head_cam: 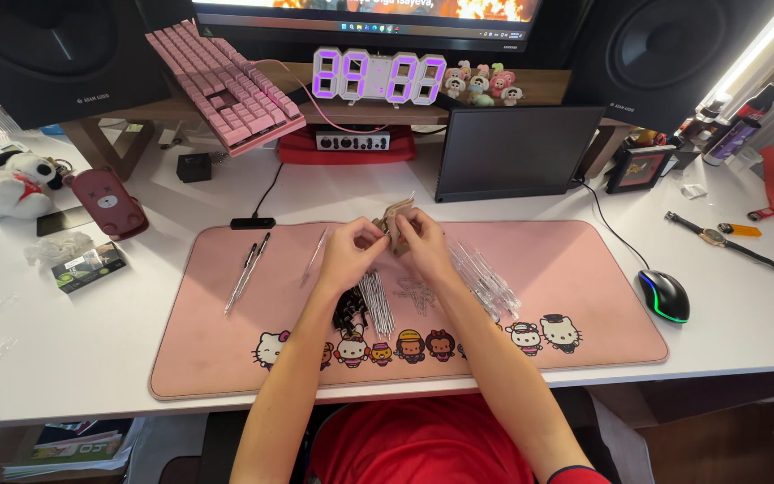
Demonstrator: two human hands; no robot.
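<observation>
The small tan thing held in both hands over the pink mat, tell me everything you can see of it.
The small tan cardboard-like piece is pinched between the fingertips of the left hand and the right hand, lifted above the pink desk mat. It looks flat and light, tilted, with a clear plastic edge showing at its top. Fingers hide most of it, so its exact shape is unclear. Loose clear plastic sticks lie on the mat beneath.

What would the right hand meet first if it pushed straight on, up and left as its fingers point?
The right hand would first meet the small tan piece both hands pinch, then the left hand.
</observation>
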